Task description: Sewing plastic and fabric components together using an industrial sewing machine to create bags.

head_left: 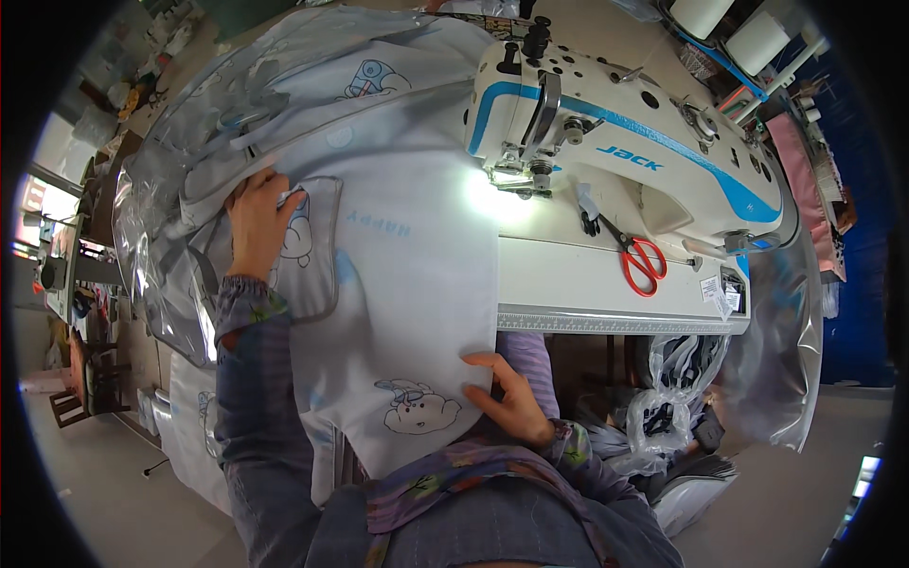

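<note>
A large piece of pale grey-white fabric point(417, 284) with printed cartoon animals and blue marks spreads from the sewing machine point(625, 133) down over my lap. My left hand point(256, 222) is closed on a grey-edged fabric piece point(317, 275) with a cartoon print, lying over the left part of the cloth; its thumb presses the upper edge. Near the cloth's right edge, below the machine bed, my right hand point(511, 398) touches the fabric with thumb and forefinger spread apart. Its other fingers are mostly hidden. The machine's lamp lights the needle area, beside the cloth's edge.
Red-handled scissors point(642, 265) lie on the machine bed point(587, 289). Clear plastic sheeting point(170, 237) bunches at the left, and more plastic point(776, 350) hangs at the right. White thread cones point(757, 43) stand at the back right. Plastic bags point(663, 417) sit below the bed.
</note>
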`<state>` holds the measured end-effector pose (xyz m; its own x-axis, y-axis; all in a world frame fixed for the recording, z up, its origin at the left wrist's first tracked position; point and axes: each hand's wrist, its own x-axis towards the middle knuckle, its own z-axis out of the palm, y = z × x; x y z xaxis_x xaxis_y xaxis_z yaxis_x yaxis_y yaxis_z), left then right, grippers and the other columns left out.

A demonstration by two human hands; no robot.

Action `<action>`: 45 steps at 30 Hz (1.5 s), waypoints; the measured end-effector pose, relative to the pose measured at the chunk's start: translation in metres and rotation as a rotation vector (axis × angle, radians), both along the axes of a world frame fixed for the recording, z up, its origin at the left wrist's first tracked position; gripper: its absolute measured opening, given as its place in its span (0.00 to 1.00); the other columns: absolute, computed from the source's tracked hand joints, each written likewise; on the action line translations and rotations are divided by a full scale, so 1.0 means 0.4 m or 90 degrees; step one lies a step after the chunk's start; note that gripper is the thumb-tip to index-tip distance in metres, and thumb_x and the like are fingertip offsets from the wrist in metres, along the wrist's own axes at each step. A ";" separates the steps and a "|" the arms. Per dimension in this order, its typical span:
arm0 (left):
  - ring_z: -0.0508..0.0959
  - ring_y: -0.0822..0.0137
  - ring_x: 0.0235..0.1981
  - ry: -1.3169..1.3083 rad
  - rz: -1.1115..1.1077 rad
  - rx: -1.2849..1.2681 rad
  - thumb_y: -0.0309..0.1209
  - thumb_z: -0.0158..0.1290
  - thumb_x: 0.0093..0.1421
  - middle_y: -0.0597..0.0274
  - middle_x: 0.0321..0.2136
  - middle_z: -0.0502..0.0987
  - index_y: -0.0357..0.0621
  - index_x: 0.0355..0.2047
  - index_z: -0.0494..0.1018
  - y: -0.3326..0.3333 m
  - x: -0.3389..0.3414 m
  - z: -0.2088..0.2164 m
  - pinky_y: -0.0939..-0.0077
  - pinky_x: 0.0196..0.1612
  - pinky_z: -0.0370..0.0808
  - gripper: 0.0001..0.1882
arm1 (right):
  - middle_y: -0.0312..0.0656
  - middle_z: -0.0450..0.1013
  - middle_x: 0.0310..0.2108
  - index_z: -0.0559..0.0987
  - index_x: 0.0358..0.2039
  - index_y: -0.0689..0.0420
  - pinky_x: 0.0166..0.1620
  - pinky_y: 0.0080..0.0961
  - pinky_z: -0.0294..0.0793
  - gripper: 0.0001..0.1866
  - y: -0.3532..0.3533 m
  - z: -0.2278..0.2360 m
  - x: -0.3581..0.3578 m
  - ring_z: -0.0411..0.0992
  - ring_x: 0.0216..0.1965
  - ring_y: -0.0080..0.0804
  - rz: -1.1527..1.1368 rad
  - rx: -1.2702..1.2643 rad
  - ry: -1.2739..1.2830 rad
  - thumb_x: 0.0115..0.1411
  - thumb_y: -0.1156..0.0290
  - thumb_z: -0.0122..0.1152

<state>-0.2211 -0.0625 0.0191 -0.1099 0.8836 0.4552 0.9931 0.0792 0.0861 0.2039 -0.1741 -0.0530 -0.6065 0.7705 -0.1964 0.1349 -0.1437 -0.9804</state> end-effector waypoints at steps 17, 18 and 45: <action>0.72 0.56 0.51 0.113 -0.029 0.078 0.35 0.65 0.56 0.64 0.41 0.73 0.47 0.36 0.80 0.232 -0.046 0.049 0.49 0.59 0.62 0.10 | 0.27 0.70 0.27 0.72 0.57 0.55 0.29 0.16 0.63 0.22 0.047 0.015 -0.028 0.63 0.26 0.11 -0.035 0.017 -0.072 0.63 0.77 0.65; 0.72 0.56 0.51 0.112 -0.030 0.077 0.35 0.65 0.56 0.64 0.41 0.73 0.47 0.36 0.80 0.248 -0.047 0.053 0.49 0.59 0.62 0.10 | 0.27 0.70 0.27 0.72 0.57 0.55 0.29 0.16 0.63 0.22 0.046 0.008 -0.034 0.63 0.26 0.11 -0.036 0.017 -0.073 0.63 0.77 0.65; 0.83 0.62 0.34 -0.612 -0.388 -0.173 0.26 0.52 0.68 0.54 0.38 0.81 0.40 0.48 0.77 0.037 0.644 -0.115 0.71 0.36 0.81 0.10 | 0.45 0.78 0.29 0.79 0.38 0.62 0.31 0.32 0.76 0.09 0.482 0.062 0.094 0.77 0.26 0.37 -0.411 0.524 -0.353 0.59 0.73 0.67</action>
<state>0.0365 -0.0479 -0.0268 0.1695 0.9643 0.2036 0.4079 -0.2567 0.8762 0.2416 0.0186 -0.0282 -0.0474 0.9205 0.3879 0.7043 0.3062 -0.6405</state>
